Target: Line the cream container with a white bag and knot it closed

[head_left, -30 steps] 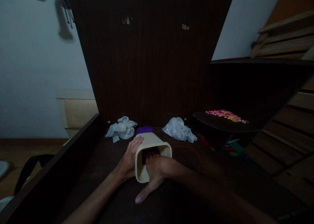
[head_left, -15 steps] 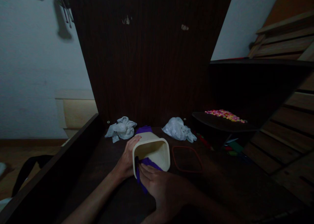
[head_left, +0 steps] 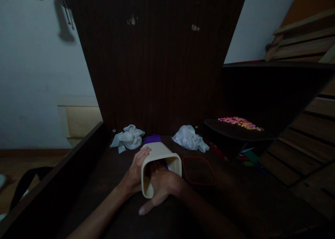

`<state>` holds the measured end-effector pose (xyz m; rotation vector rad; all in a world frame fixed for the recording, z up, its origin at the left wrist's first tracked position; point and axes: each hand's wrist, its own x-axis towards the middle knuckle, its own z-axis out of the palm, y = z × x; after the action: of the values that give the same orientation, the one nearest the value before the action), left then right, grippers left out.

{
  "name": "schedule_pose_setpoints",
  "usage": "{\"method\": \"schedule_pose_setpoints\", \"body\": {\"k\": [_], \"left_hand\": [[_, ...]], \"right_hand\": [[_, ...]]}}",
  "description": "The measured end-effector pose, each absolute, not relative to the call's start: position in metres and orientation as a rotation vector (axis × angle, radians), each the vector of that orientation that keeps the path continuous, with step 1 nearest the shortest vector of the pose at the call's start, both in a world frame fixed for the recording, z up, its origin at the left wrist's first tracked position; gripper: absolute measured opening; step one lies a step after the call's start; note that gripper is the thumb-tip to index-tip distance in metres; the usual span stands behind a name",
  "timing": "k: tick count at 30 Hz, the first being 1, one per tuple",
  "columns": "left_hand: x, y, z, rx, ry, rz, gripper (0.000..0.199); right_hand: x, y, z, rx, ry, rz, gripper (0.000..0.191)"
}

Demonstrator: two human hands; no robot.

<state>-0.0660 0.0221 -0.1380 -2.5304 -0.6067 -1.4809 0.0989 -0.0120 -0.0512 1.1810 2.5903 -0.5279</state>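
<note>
A small cream plastic bin lies tipped on its side, its mouth toward me. My left hand is closed on the bin's left side, fingers over its upper wall. Inside the mouth reaches my right hand, its thumb stretched out past the rim and its fingers extended inward, partly hidden. Some thin purple material, cloth or plastic bag, shows by those fingers. More purple material lies behind the bin. A reddish-brown rounded rectangular ring rests flat to the right.
Two crumpled whitish plastic bags, one left and one right, lie against the dark back panel. At right, a dark corner shelf bears small pink and yellow pieces. A raised board edges the left side.
My right hand has moved deeper into the bin, pushing the purple material inward; it no longer hangs over the rim. My left hand keeps its hold on the bin.
</note>
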Motion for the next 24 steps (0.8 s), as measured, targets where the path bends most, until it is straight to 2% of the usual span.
{"method": "schedule_pose_setpoints", "body": {"k": [5, 7, 9, 10, 11, 14, 17, 19, 22, 24], "left_hand": [[-0.07, 0.024, -0.138, -2.519, -0.655, -1.511, 0.08], [-0.072, 0.025, -0.138, -2.532, -0.654, -1.526, 0.08], [-0.073, 0.026, -0.138, -2.547, -0.645, -1.548, 0.08], [-0.072, 0.025, -0.138, -2.555, -0.642, -1.559, 0.081], [-0.072, 0.025, -0.138, -2.561, -0.64, -1.569, 0.082], [-0.068, 0.024, -0.137, -2.588, -0.648, -1.563, 0.09], [-0.063, 0.022, -0.136, -2.584, -0.62, -1.502, 0.089], [-0.061, 0.02, -0.135, -2.563, -0.587, -1.472, 0.086], [-0.06, 0.02, -0.135, -2.534, -0.59, -1.494, 0.083], [-0.062, 0.021, -0.136, -2.533, -0.612, -1.516, 0.083]], "right_hand": [[0.091, -0.019, -0.059, 1.061, 2.805, -0.61, 0.118], [0.092, -0.033, -0.078, 1.119, 2.911, -0.516, 0.097], [0.093, -0.048, -0.101, 1.312, 2.877, -0.431, 0.059], [0.094, -0.055, -0.112, 1.441, 2.84, -0.361, 0.048], [0.096, -0.061, -0.122, 1.47, 2.839, -0.314, 0.047], [0.105, -0.066, -0.139, 1.586, 2.8, -0.219, 0.045], [0.112, -0.052, -0.131, 1.742, 2.661, -0.126, 0.048], [0.111, -0.035, -0.116, 1.67, 2.602, -0.153, 0.062], [0.103, -0.008, -0.09, 1.331, 2.625, -0.386, 0.097], [0.097, 0.004, -0.074, 1.254, 2.619, -0.459, 0.1]]}}
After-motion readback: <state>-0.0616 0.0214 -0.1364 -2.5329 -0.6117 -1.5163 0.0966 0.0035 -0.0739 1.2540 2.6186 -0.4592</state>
